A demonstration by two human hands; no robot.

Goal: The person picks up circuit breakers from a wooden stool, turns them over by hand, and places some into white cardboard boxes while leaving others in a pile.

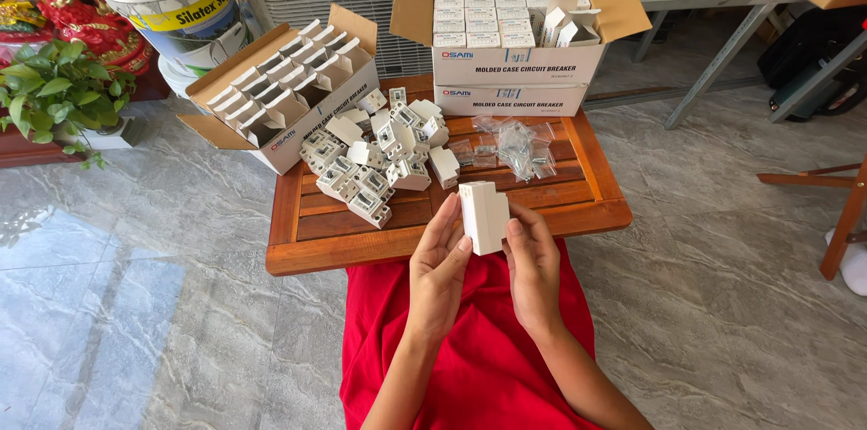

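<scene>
Both hands, left hand [440, 260] and right hand [533, 260], grip a white box [483, 215] between fingertips, breaker pile [379, 163] at eleven o'clock.

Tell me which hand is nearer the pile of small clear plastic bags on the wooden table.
Right. The right hand sits below the plastic bags, slightly to their right; the left hand is farther off, down and to their left. Both hold the small white box.

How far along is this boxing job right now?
Done: small white boxes fill part of the rear carton. In hand: left hand and right hand hold one white box. Left: a pile of loose breakers on the wooden table.
</scene>
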